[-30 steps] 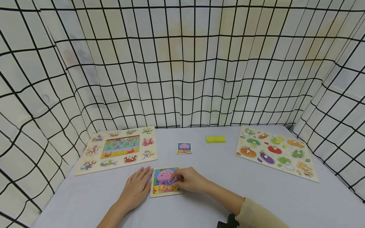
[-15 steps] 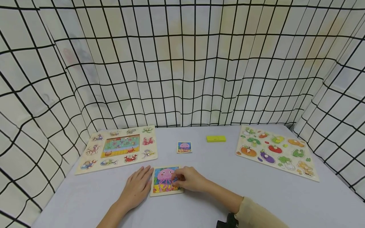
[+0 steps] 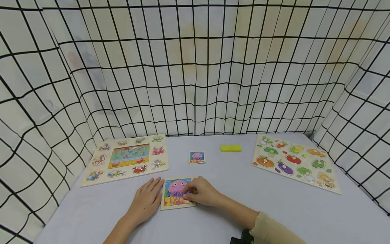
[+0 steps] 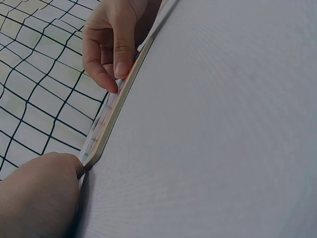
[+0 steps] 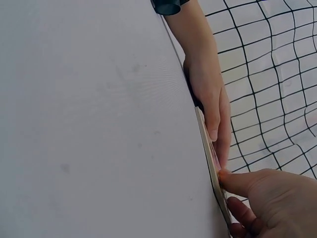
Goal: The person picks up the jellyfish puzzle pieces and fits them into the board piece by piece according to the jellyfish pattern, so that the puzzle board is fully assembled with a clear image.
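A small square jellyfish puzzle [image 3: 176, 189] in a pale wooden frame lies near the front of the table, its picture a pink jellyfish over a yellow seabed. My left hand [image 3: 146, 201] rests flat on the cloth, fingers straight, fingertips along the puzzle's left edge. Over the puzzle's right side my right hand [image 3: 204, 192] is curled, thumb and index finger pinching at a puzzle piece that they mostly hide. In the left wrist view the right hand [image 4: 111, 44] shows above the board's thin edge. The right wrist view shows the right thumb [image 5: 242, 182] low on the puzzle's surface.
Beyond the puzzle lie a small jellyfish picture card [image 3: 197, 157] and a yellow block [image 3: 231, 148]. A sea-animal board [image 3: 102, 173] lies at left, a vegetable board [image 3: 281, 161] at right. Black netting over white cloth [image 3: 195, 74] rises behind the table.
The right hand has shifted very slightly at the puzzle's right side. The left hand and the other things stay in place.
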A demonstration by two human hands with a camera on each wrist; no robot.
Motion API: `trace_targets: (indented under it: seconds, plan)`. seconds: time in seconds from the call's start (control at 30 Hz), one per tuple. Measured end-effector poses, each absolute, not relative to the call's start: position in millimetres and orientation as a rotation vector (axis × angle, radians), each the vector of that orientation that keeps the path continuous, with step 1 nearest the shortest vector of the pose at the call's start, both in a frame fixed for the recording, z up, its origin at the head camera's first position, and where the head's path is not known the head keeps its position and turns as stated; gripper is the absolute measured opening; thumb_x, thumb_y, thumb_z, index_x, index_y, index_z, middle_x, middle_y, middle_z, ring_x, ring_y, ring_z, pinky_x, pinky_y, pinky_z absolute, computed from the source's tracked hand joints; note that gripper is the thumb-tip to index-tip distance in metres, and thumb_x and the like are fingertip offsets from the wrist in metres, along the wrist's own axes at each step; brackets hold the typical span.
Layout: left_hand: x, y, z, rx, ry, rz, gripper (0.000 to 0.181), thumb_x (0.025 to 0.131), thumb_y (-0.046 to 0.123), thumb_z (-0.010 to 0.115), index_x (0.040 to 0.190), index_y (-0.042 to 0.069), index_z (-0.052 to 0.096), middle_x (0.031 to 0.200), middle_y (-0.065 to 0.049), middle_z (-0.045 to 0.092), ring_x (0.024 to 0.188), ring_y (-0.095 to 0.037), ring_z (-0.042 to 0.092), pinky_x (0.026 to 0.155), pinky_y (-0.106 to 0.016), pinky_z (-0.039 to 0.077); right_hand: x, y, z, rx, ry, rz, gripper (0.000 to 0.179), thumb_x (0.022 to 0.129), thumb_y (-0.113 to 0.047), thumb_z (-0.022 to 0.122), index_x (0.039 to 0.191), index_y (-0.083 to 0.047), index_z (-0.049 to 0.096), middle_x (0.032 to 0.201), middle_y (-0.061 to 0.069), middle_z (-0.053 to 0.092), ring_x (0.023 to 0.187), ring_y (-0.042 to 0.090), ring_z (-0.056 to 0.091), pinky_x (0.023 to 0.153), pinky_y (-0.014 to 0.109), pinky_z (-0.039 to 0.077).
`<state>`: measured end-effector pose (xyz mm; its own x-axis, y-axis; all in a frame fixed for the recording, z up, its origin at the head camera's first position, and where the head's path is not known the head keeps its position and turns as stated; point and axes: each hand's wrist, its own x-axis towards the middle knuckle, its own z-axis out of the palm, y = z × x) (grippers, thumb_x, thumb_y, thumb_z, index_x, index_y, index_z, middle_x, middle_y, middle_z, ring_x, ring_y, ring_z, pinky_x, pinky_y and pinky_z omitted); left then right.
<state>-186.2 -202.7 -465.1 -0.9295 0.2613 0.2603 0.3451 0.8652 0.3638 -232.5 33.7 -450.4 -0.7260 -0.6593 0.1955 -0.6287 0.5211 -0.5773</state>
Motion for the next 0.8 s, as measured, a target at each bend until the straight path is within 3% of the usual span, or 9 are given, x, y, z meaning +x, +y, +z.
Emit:
trace_targets:
  seconds: [0.8]
  plan:
    - [-186.1, -204.0, -464.6, -0.450, -2.859, -0.595, 0.045, 0.093, 0.020, 0.049, 0.135, 0.004, 0.045, 0.139, -0.014, 0.040, 0.131, -0.035, 0.028, 0.103, -0.056, 0.021, -231.5, 33.8, -453.4, -1.101, 2.802, -0.939, 0.018, 0.077, -0.035, 0.073, 0.086, -0.020, 0.067, 0.070, -0.015, 0.050, 0.070, 0.005, 0.039, 0.062, 0.017, 0.032]
